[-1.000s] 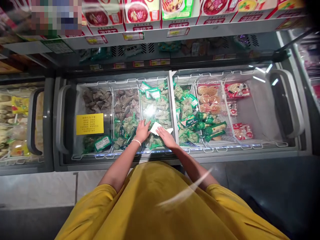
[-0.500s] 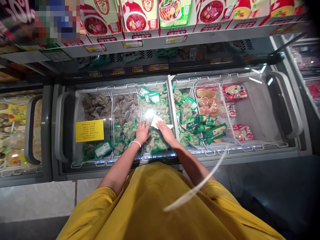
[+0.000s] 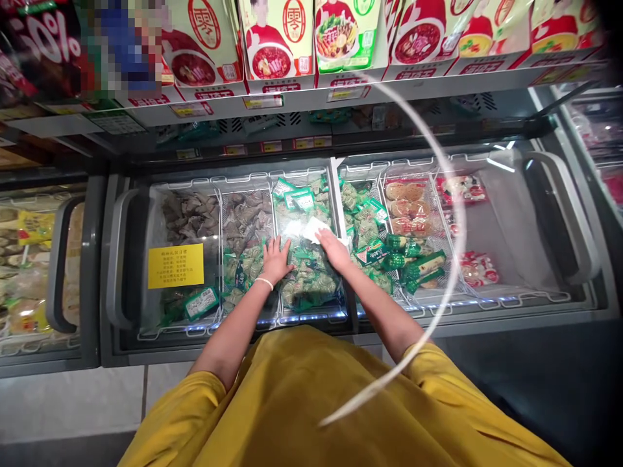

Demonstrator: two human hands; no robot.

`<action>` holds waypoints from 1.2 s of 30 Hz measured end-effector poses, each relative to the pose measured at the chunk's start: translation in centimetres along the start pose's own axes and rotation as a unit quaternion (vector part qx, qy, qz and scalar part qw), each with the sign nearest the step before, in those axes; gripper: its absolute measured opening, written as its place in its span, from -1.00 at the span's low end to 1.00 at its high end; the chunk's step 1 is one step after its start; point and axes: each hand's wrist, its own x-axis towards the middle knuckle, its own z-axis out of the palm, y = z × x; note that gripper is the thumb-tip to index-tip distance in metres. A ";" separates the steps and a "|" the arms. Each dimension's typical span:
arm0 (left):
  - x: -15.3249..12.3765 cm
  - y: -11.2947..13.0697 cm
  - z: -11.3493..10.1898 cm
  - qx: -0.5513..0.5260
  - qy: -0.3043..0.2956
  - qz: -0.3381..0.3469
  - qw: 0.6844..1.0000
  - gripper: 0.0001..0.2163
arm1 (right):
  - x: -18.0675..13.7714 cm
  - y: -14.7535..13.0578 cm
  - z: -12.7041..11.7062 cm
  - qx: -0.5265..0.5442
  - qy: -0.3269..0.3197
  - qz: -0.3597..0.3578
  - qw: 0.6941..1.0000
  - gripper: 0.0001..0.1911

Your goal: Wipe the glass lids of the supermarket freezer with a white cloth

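My left hand (image 3: 276, 261) lies with spread fingers on the glass lid (image 3: 248, 285) of a chest freezer, holding nothing. To its right, my right hand (image 3: 335, 250) presses and holds a white tissue (image 3: 315, 229) against the same glass. The tissue looks crumpled, and part of it is under the fingers. Beneath the lid, wrapped bundles in green packs (image 3: 309, 285) lie below both hands. A bright light reflection shows on the glass between the hands.
The freezer holds wire dividers, brown wrapped bundles (image 3: 192, 217) and red packs (image 3: 479, 268). A yellow notice (image 3: 176, 266) is on the left of the lid. Grey handles (image 3: 117, 259) stand at both ends. A shelf of boxes (image 3: 277, 48) overhangs the back. Another freezer (image 3: 34, 272) adjoins on the left.
My right hand has shifted a little to the right with the tissue, which is now more bunched. My left hand's fingers have spread wider, away from the tissue. The view has tilted slightly upward.
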 end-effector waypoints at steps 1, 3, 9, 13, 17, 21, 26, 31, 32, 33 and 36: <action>0.0 0.0 -0.1 -0.021 0.010 -0.004 1.000 -0.11 | 0.7 0.6 -0.6 0.001 0.019 0.030 0.999 -0.27; -0.3 0.4 -0.4 -0.104 0.043 -0.010 0.994 -0.26 | 2.0 0.7 -1.2 0.005 0.070 0.090 0.993 -0.31; -2.1 2.7 -3.3 -0.666 0.078 -0.094 0.736 -0.54 | 0.6 -4.4 1.3 0.027 0.021 0.007 0.999 -0.33; -3.5 3.5 -6.4 -0.745 0.038 -0.046 0.665 -0.48 | -0.8 -4.5 0.5 0.043 -0.030 0.008 0.999 -0.30; -3.5 3.3 -7.0 -0.568 0.038 -0.052 0.820 -0.45 | -0.9 -5.2 0.5 0.019 -0.011 0.053 0.998 -0.31; -1.9 2.3 -4.1 -0.536 0.041 -0.085 0.839 -0.47 | -1.8 -7.3 2.6 -0.007 -0.070 -0.063 0.996 -0.33; -1.2 0.5 -1.1 -0.439 0.099 -0.146 0.881 -0.67 | -1.3 -5.8 1.9 -0.043 -0.071 -0.063 0.995 -0.34; -1.4 0.5 -0.6 -0.307 0.090 -0.088 0.943 -0.67 | -0.7 -5.7 1.4 -0.093 -0.022 -0.003 0.995 -0.33; -1.3 0.7 -0.5 -0.287 0.074 -0.084 0.951 -0.65 | -0.9 -5.9 1.6 -0.096 -0.019 -0.005 0.995 -0.33; -1.3 0.9 -0.3 -0.268 0.056 -0.080 0.958 -0.62 | -1.1 -6.0 1.8 -0.098 -0.016 -0.005 0.995 -0.32; -1.0 1.7 0.4 -0.221 0.031 -0.058 0.973 -0.58 | -1.5 -5.9 2.1 -0.099 0.004 0.032 0.995 -0.32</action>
